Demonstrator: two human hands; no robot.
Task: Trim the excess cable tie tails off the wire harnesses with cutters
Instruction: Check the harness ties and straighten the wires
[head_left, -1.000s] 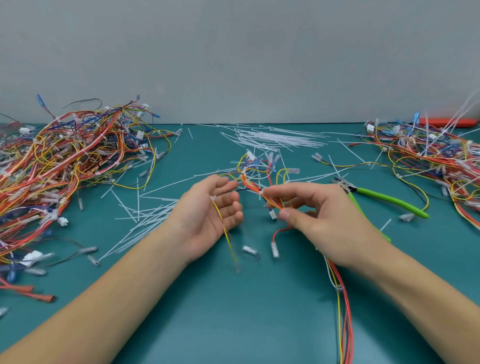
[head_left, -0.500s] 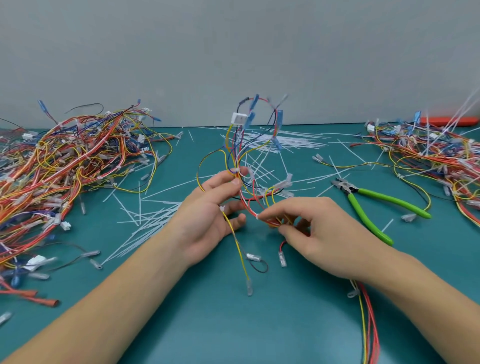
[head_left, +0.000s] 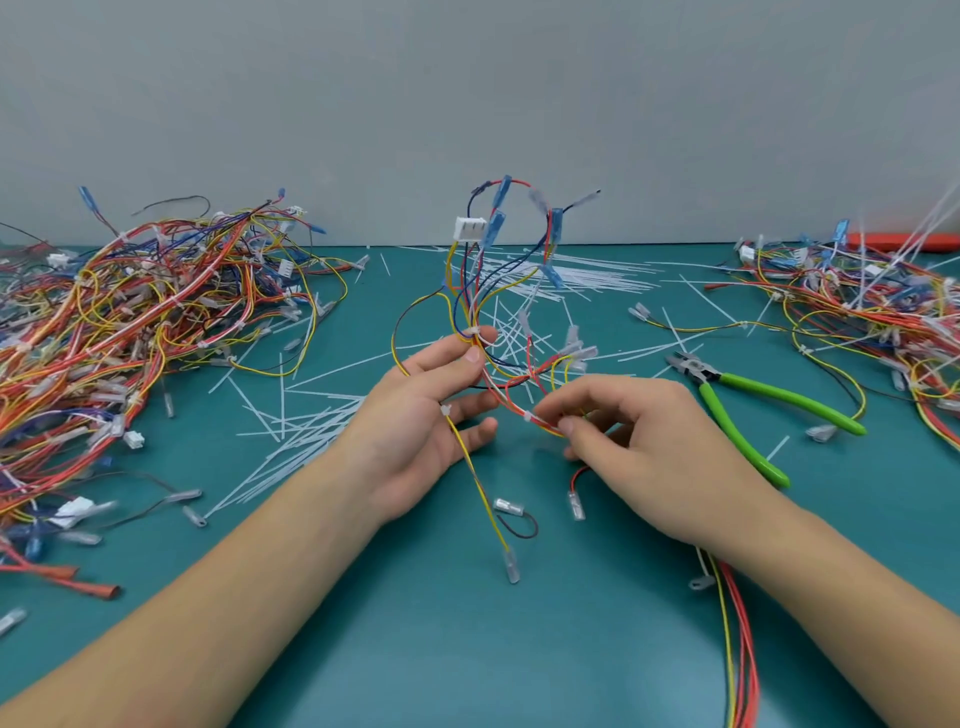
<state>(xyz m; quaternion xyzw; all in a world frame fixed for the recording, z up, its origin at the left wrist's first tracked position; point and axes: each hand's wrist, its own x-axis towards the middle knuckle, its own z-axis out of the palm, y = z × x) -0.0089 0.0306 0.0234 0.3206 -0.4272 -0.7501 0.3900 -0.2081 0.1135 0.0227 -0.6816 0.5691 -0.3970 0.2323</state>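
Hands: left hand (head_left: 426, 410) and right hand (head_left: 628, 441) both pinching wire harness (head_left: 498, 291), newly raised upright off counter (head_left: 467, 649); cutters (head_left: 748, 400) idle beside right hand, trimming pending.

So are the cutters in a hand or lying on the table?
Lying on the table: the cutters rest untouched right of both hands.

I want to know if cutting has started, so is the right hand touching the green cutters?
Apart. The head view shows the right hand pinching the wire harness, with bare teal table between it and the green cutters.
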